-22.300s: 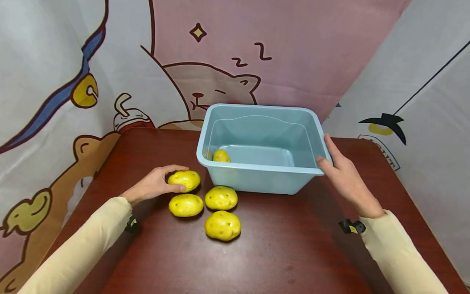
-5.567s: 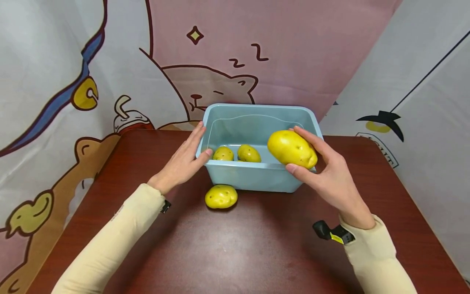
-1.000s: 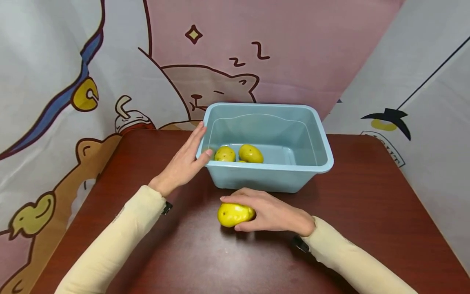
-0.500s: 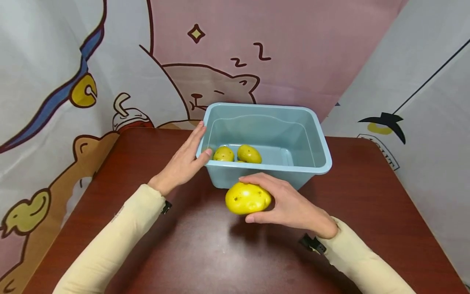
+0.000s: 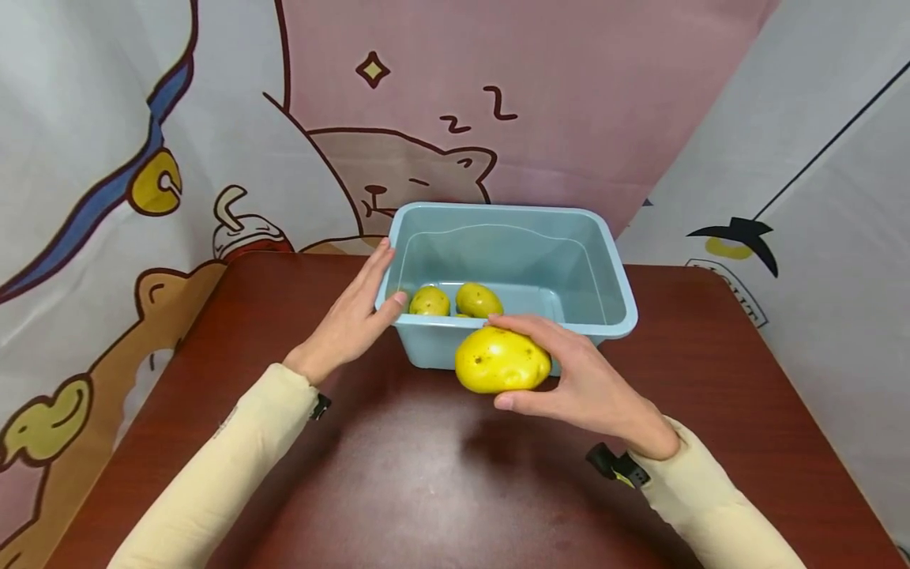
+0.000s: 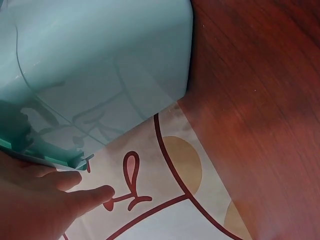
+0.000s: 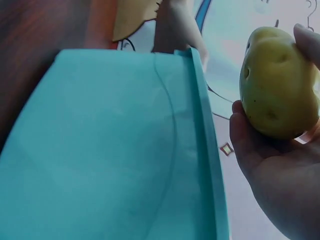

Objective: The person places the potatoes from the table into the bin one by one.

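Observation:
A yellow potato [image 5: 503,360] is held in my right hand [image 5: 579,379], thumb below and fingers over the top. It hangs above the table in front of the light blue plastic bin [image 5: 519,325]. The right wrist view shows this potato [image 7: 280,82] beside the bin wall [image 7: 100,145]. My left hand [image 5: 348,316] rests with straight fingers along the bin's left rim. In the left wrist view, the fingers [image 6: 95,197] touch just under that rim. Inside the bin lie two potatoes, a left one [image 5: 430,301] and a right one [image 5: 479,300]. A yellow sliver between them is mostly hidden by the front wall.
The dark red-brown table [image 5: 398,482] carries the bin near its back edge. Behind it hangs a cartoon-printed cloth [image 5: 569,103], which also runs along both sides. A small black camera [image 5: 617,466] sits at the right wrist.
The right hand has lifted the last potato off the table and brought it up and right to the bin's front. The left hand stays at the rim. Earlier, several potatoes lay on the table.

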`<state>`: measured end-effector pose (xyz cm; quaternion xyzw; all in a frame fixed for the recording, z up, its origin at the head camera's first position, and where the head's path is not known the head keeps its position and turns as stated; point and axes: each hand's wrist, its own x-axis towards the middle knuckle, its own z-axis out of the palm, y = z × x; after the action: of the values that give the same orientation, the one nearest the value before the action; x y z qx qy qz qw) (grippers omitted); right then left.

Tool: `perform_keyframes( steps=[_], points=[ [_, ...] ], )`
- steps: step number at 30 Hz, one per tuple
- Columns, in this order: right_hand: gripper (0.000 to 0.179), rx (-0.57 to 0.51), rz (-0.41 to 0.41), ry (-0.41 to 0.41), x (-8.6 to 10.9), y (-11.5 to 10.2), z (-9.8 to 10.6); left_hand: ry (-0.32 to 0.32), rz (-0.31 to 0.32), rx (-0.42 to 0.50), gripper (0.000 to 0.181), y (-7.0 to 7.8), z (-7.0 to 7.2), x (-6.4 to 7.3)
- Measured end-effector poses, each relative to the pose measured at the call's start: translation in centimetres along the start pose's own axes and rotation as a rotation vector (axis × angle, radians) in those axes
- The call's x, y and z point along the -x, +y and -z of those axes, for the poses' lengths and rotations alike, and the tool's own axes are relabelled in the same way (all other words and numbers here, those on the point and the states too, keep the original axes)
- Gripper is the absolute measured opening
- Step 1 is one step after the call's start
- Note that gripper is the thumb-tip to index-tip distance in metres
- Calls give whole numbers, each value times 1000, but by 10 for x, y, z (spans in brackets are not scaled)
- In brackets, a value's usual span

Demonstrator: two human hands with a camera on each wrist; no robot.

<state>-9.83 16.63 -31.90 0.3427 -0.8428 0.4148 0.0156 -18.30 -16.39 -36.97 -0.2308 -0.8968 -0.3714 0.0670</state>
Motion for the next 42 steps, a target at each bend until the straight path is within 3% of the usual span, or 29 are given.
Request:
perform_keyframes(
  steps=[4,16,24,32,42],
  points=[
    [82,5,-24,64,1,-1,9,-5,1,1,78,-1,0,0],
    [86,21,29,189,-1,7,32,-4,-7,-5,77,-2,1,0],
    [80,62,-74,251,-7,16,42,-8,1,-31,78,0,2,0],
    [75,103,-172,264,-18,27,48,2,8,-71,78,0,2,3],
    [72,208,-187,231,-30,46,52,-3,-14,-176,79,2,7,0]
  ],
)
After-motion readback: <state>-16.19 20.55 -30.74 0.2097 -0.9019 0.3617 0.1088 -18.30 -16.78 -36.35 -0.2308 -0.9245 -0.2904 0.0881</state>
